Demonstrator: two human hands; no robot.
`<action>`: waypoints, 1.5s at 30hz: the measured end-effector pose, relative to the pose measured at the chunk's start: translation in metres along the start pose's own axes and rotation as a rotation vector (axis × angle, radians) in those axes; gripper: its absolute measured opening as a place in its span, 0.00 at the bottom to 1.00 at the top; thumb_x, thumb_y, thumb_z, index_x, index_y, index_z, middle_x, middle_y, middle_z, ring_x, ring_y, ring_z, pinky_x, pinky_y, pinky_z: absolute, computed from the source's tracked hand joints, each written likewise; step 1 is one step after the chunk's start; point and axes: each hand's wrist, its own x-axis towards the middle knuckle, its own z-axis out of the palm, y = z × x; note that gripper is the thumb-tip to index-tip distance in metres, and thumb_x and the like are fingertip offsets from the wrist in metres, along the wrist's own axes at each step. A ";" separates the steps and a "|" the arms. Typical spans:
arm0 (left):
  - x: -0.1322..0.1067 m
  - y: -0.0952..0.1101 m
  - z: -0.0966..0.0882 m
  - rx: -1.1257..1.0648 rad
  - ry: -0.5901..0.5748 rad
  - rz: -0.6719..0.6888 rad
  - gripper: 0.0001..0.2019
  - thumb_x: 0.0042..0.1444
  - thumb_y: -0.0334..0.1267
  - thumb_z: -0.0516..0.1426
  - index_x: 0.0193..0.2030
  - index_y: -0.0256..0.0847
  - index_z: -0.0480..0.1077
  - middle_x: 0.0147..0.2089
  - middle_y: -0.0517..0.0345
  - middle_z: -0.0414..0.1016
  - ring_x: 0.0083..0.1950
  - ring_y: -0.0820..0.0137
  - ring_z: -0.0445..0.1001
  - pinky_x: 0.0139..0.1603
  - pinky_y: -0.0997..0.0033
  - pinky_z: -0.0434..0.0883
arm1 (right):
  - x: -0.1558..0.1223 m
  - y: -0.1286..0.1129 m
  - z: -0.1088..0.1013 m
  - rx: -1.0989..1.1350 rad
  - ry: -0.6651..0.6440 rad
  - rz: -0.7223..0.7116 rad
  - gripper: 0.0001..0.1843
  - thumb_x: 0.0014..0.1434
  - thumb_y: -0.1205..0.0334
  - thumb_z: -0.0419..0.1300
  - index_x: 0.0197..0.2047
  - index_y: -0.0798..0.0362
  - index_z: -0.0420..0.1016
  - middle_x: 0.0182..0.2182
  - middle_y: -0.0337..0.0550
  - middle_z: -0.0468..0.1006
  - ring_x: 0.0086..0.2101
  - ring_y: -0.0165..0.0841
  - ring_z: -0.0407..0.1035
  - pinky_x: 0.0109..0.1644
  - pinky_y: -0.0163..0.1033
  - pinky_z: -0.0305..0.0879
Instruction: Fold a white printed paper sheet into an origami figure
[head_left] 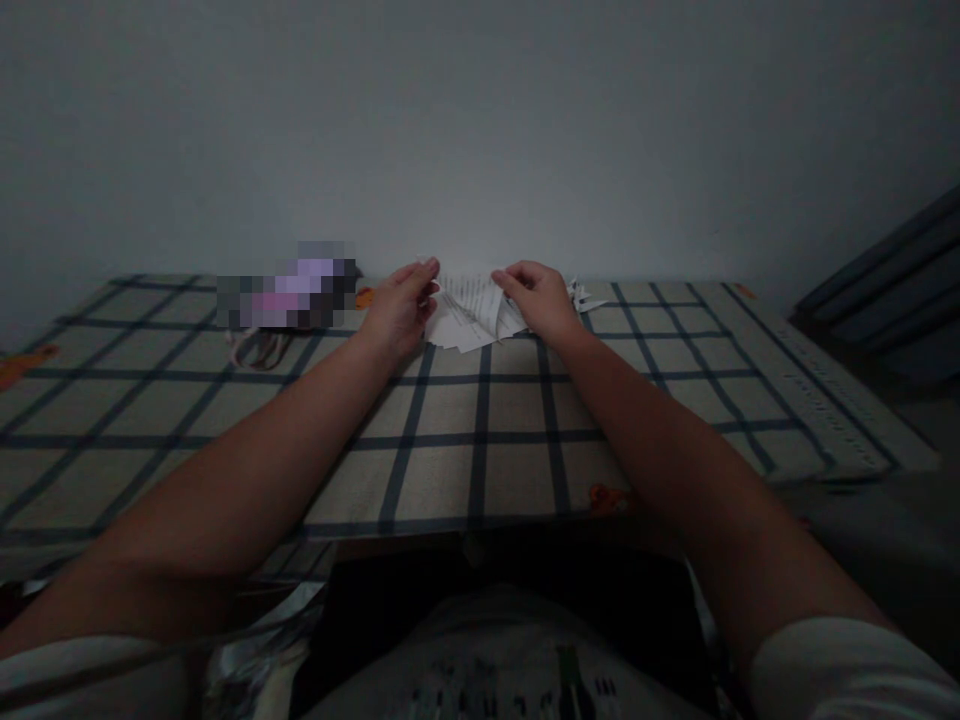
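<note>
Printed paper [471, 312], with lines of small text and jagged edges, is at the far side of the table between my hands. My left hand [402, 303] pinches its left edge between thumb and fingers. On the other side, my right hand [541, 297] grips the paper's upper right part, where a piece curls away from the sheets beneath. Thin torn-looking paper strips [586, 297] lie just beyond my right hand. How many sheets there are, I cannot tell.
A checked tablecloth [450, 470] covers the table. At the back left lies a blurred purple item [300, 285] with a looped cord [259, 348]. Behind the table rises a plain wall [480, 130]. Dark slatted panels [892, 290] stand at the right.
</note>
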 end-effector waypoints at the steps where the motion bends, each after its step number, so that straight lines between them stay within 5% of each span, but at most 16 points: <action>1: 0.000 0.000 0.000 -0.002 0.005 0.001 0.18 0.46 0.52 0.68 0.39 0.44 0.74 0.41 0.54 0.77 0.45 0.65 0.76 0.35 0.70 0.69 | 0.000 0.000 0.000 0.007 -0.005 -0.005 0.15 0.59 0.50 0.62 0.29 0.53 0.72 0.24 0.36 0.68 0.28 0.28 0.60 0.37 0.37 0.58; 6: 0.002 -0.001 -0.002 -0.033 0.037 0.029 0.23 0.45 0.53 0.68 0.47 0.48 0.75 0.44 0.54 0.79 0.46 0.64 0.76 0.33 0.71 0.69 | 0.000 0.001 0.001 0.013 -0.008 0.002 0.16 0.59 0.50 0.62 0.28 0.53 0.71 0.24 0.35 0.67 0.28 0.28 0.59 0.36 0.37 0.58; 21: 0.005 0.006 -0.007 -0.095 0.063 -0.010 0.17 0.55 0.55 0.58 0.42 0.46 0.75 0.38 0.56 0.79 0.41 0.68 0.77 0.30 0.73 0.69 | 0.001 0.004 0.002 0.011 -0.002 0.018 0.17 0.58 0.47 0.62 0.28 0.53 0.72 0.23 0.35 0.68 0.28 0.28 0.60 0.36 0.36 0.58; 26: 0.000 0.004 -0.001 -0.035 -0.075 -0.039 0.26 0.52 0.65 0.58 0.39 0.42 0.75 0.36 0.50 0.78 0.43 0.63 0.77 0.35 0.68 0.70 | 0.004 0.006 0.001 0.093 0.039 0.054 0.18 0.59 0.46 0.62 0.29 0.53 0.71 0.24 0.36 0.69 0.28 0.28 0.63 0.35 0.36 0.58; 31: -0.015 -0.002 0.008 0.147 -0.261 -0.015 0.20 0.46 0.56 0.66 0.32 0.39 0.74 0.36 0.53 0.78 0.39 0.67 0.74 0.41 0.68 0.69 | 0.004 0.006 0.003 0.121 0.040 0.099 0.18 0.59 0.46 0.61 0.29 0.53 0.70 0.24 0.35 0.68 0.29 0.27 0.62 0.35 0.35 0.58; 37: -0.012 -0.005 0.005 0.123 -0.229 -0.012 0.15 0.46 0.48 0.67 0.25 0.39 0.73 0.31 0.57 0.75 0.33 0.71 0.72 0.39 0.70 0.69 | 0.000 0.002 0.006 0.148 0.010 0.104 0.18 0.59 0.48 0.62 0.28 0.53 0.70 0.24 0.35 0.67 0.27 0.26 0.61 0.34 0.35 0.58; 45: -0.009 0.000 0.002 0.050 -0.233 -0.036 0.14 0.42 0.40 0.68 0.20 0.39 0.68 0.27 0.60 0.74 0.31 0.72 0.72 0.38 0.71 0.70 | 0.002 0.001 0.002 0.255 -0.053 0.206 0.29 0.57 0.32 0.56 0.27 0.52 0.68 0.23 0.38 0.70 0.26 0.27 0.65 0.33 0.34 0.63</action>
